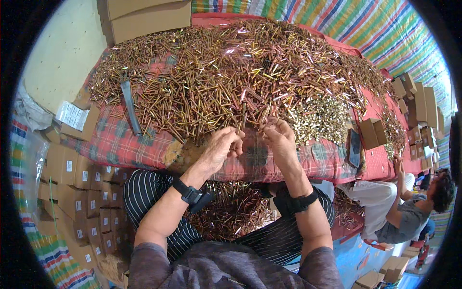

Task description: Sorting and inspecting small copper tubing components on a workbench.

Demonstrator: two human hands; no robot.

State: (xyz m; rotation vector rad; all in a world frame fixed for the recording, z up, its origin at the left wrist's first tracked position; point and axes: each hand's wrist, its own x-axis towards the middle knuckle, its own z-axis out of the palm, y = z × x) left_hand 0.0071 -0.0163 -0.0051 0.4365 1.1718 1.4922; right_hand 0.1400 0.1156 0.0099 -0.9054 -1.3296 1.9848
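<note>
My left hand [226,145] is closed, fingers curled, at the front edge of a large heap of thin, brass-coloured metal rods [207,91]. A rod shows right at its fingertips, but whether it is gripped cannot be made out. Just to the right, my right hand [279,137] is pinched, thumb against fingers; what sits in the pinch is too small to name. The two hands are apart, both over the near edge of the red plaid cloth [260,161]. Beside my right hand lies a pile of small, shiny gold nut-like pieces [321,118].
A grey curved strip [130,107] lies on the left of the cloth. An open carton [373,133] and a dark tray [354,148] stand on the right. Labelled boxes [86,192] are stacked at left. More rods [231,212] lie between my knees. Another person [404,212] sits at right.
</note>
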